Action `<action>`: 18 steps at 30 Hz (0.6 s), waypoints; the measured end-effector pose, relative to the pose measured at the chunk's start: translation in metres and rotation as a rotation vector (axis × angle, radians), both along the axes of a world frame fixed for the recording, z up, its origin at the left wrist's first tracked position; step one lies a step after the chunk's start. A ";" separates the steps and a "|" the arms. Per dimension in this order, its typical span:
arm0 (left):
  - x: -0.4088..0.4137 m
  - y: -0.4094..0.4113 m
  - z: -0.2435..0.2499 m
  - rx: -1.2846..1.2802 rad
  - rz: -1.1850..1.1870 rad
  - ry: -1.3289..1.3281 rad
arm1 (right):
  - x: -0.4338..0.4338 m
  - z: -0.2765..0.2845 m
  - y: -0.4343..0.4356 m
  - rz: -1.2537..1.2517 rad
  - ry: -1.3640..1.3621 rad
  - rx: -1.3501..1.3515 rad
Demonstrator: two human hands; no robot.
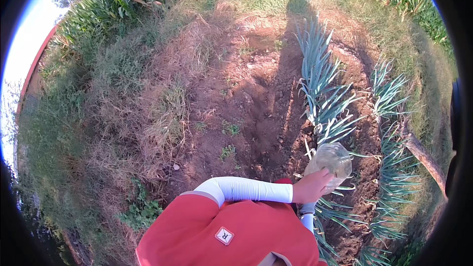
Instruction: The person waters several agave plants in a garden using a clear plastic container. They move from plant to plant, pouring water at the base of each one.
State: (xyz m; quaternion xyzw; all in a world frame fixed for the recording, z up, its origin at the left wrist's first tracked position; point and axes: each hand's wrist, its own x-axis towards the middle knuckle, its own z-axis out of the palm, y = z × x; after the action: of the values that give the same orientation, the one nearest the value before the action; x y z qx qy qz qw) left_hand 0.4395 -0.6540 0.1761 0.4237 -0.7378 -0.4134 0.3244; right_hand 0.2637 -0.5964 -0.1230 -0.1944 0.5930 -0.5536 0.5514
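Observation:
My left hand (313, 186), at the end of a white arm sleeve, lies with its fingers against a clear plastic container (329, 164), which has a wide round end turned up towards me. Just below it, at my right side, a short stretch of my right forearm shows in a white sleeve with a dark band at the wrist. My right hand (308, 207) is mostly hidden beneath the left hand and the container; its grip cannot be seen. The container is held over a row of green onion plants (317, 77), whose leaves show in front of it and below it.
A second row of onion plants (395, 181) grows to the right, beside a bare wooden branch (425, 155). Brown soil (255, 118) lies ahead, with dry grass (147, 111) to the left. Tall leafy crops (122, 0) stand at the far edge. My shadow falls forward.

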 end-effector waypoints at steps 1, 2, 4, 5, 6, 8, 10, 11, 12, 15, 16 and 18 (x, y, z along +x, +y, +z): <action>0.009 -0.012 0.001 -0.009 0.053 0.017 | 0.008 0.000 -0.022 0.030 0.003 -0.006; 0.018 -0.024 0.001 -0.030 0.100 0.035 | 0.016 0.000 -0.043 0.056 0.004 -0.013; 0.037 -0.049 0.004 -0.064 0.205 0.052 | 0.038 -0.002 -0.084 0.119 0.000 -0.020; 0.048 -0.062 0.003 -0.079 0.254 0.060 | 0.048 -0.003 -0.103 0.144 0.000 -0.021; 0.059 -0.076 0.000 -0.056 0.281 0.039 | 0.059 -0.005 -0.124 0.172 -0.002 -0.021; 0.085 -0.107 -0.001 -0.020 0.313 0.021 | 0.083 -0.008 -0.164 0.215 -0.005 -0.021; 0.108 -0.140 -0.009 0.008 0.354 0.009 | 0.107 -0.017 -0.205 0.254 -0.011 -0.023; 0.122 -0.158 -0.016 0.014 0.376 -0.001 | 0.120 -0.022 -0.225 0.274 -0.014 -0.022; 0.134 -0.177 -0.020 0.022 0.394 -0.010 | 0.133 -0.026 -0.246 0.299 -0.015 -0.023; 0.171 -0.234 -0.031 0.039 0.446 -0.024 | 0.175 -0.036 -0.312 0.364 -0.011 -0.026; 0.185 -0.253 -0.031 0.072 0.445 -0.026 | 0.189 -0.037 -0.333 0.399 -0.006 -0.020; 0.212 -0.287 -0.036 0.017 0.472 -0.044 | 0.219 -0.039 -0.371 0.464 0.006 -0.015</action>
State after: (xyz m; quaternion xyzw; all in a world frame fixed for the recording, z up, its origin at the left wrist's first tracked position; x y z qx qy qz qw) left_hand 0.6519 -0.9409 0.1399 0.5960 -0.6218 -0.3229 0.3923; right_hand 0.4829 -0.9678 -0.1616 -0.3311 0.5300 -0.4160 0.6606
